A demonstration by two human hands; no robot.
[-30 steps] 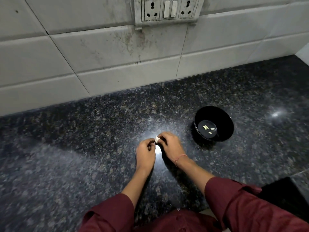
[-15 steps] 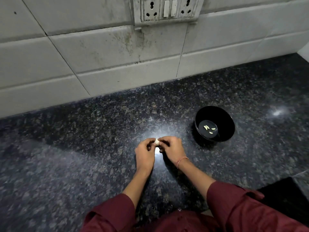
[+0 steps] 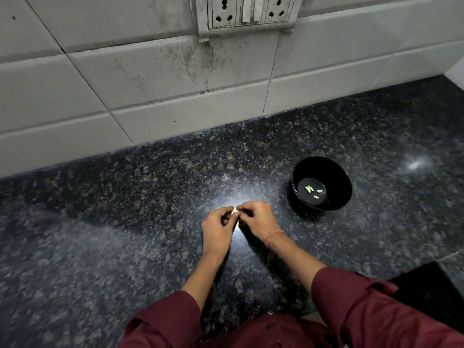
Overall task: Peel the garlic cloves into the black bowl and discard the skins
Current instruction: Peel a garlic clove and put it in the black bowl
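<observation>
A small pale garlic clove [image 3: 235, 210] is pinched between the fingertips of both hands just above the dark granite counter. My left hand [image 3: 218, 229] holds it from the left and my right hand [image 3: 258, 221] grips it from the right, fingers curled; most of the clove is hidden by them. The black bowl [image 3: 336, 182] stands on the counter to the right of my right hand, apart from it. Three peeled cloves [image 3: 312, 190] lie on its bottom.
The speckled granite counter [image 3: 125, 222] runs back to a white tiled wall [image 3: 150, 84] with a socket and switch plate [image 3: 247, 13]. A dark opening [image 3: 431, 292] lies at the counter's near right edge. A bright light glare sits under my hands.
Both hands stayed together on the clove, shifting slightly and working it with the fingertips. The bowl has not moved.
</observation>
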